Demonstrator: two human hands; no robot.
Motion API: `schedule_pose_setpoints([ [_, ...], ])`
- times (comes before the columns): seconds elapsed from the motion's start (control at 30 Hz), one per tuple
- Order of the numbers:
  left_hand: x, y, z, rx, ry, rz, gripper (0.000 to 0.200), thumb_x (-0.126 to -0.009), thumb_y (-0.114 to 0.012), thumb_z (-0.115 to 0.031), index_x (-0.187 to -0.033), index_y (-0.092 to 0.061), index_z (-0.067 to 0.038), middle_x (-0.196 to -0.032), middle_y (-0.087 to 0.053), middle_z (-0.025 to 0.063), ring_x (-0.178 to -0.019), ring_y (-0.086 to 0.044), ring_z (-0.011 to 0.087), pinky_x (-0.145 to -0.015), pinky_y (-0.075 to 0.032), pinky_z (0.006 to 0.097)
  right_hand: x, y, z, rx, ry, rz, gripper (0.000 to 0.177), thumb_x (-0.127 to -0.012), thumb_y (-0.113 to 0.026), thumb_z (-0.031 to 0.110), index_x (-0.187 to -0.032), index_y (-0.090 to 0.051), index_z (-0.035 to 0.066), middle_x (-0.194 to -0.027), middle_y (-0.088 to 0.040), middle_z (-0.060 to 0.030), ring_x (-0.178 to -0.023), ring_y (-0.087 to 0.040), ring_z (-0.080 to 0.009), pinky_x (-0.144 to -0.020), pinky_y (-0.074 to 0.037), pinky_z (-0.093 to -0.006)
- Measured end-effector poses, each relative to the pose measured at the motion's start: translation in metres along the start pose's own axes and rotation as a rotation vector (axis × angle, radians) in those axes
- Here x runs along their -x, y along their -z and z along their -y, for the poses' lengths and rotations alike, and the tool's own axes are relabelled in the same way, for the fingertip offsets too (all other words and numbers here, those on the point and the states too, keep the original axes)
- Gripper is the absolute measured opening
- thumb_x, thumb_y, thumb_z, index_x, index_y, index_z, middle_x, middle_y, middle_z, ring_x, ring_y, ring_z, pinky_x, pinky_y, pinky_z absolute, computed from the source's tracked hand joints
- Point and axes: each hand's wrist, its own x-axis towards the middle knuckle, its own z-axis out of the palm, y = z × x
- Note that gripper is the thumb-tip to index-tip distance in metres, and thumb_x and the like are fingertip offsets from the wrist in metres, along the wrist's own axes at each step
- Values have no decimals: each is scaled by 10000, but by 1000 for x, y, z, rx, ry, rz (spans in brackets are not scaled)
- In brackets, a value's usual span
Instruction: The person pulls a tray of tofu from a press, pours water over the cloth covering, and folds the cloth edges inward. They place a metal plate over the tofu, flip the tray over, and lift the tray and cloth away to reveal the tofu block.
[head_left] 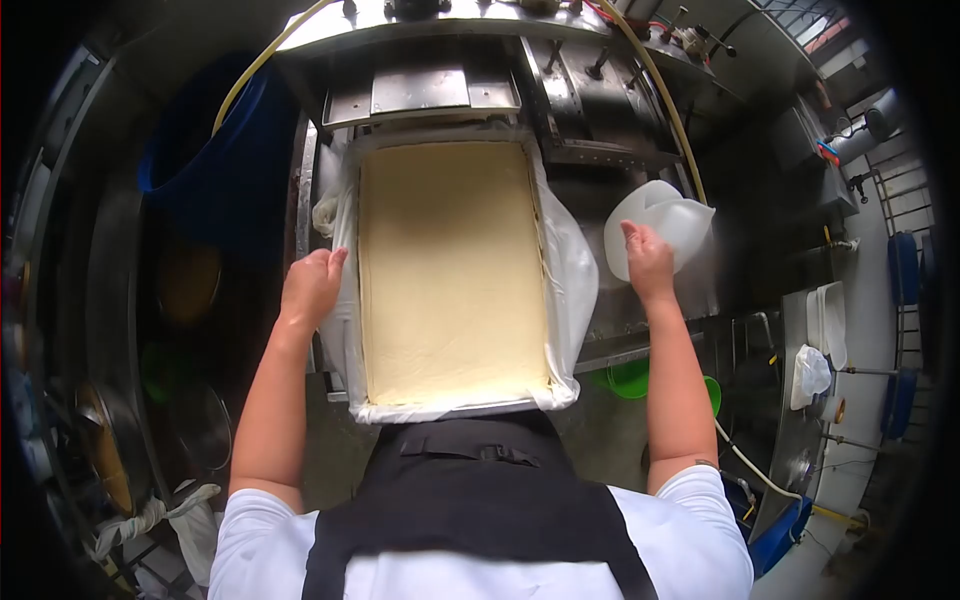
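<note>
A smooth, pale yellow slab (455,270) fills a rectangular mould lined with white cloth (572,265), in the middle of the view. The cloth drapes over the edges and bulges on the right side. My left hand (312,288) is closed at the cloth's left edge; what its fingers grip, if anything, is hidden. Right of the mould, my right hand (650,262) is closed on a white plastic jug (690,222), apart from the slab. The hand covers part of the jug, so its handle cannot be made out.
Beyond the mould is steel equipment (420,88) with a yellow hose (672,95) arching over its right side. A large blue barrel (215,150) stands at left. Below the right forearm is a green container (628,378). Black apron (480,470) touches the mould's near side.
</note>
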Motion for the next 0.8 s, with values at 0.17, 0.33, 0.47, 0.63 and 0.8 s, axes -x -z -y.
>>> schedule_pose_setpoints([
  [0.17, 32, -37, 0, -15, -31, -200, 445, -1005, -589, -404, -1148, -620, 16, -1192, -639, 287, -1123, -588, 472, -924, -464, 521, 58, -60, -28, -542, -276, 268, 450, -1052, -554, 460, -1188, -670, 48, -990, -702, -45, -934, -607, -144, -856, -502, -330],
  [0.33, 118, -69, -18, -234, -291, -325, 643, -955, -660, -405, -1380, -502, 51, -1382, -538, 300, -1346, -459, 466, -1148, -296, 572, 116, -81, 8, -544, -410, 175, 500, -1039, -562, 490, -974, -680, 9, -762, -603, -136, -734, -510, -194, -732, -487, -356],
  [0.47, 185, -54, -38, -221, -498, -86, 668, -919, -712, -374, -1415, -492, 15, -1376, -563, 254, -1339, -480, 448, -1166, -256, 609, 100, -14, 20, -206, -174, 144, 479, -1008, -618, 431, -799, -605, 0, -703, -573, -191, -630, -542, -285, -622, -466, -436],
  [0.63, 220, -55, -36, -26, -563, 168, 445, -897, -738, -280, -1266, -634, -54, -1266, -666, 152, -1259, -564, 397, -1108, -356, 569, 117, 4, 44, 237, 196, 95, 332, -948, -684, 374, -940, -668, 43, -947, -676, -169, -897, -650, -356, -737, -512, -442],
  [0.8, 214, -53, -36, 315, -451, 163, 141, -908, -704, -111, -1027, -725, -38, -991, -739, 125, -941, -694, 308, -883, -527, 426, 181, 13, 104, 80, 569, 465, 250, -887, -742, 275, -987, -681, 54, -988, -682, -120, -1012, -639, -310, -1051, -417, -482],
])
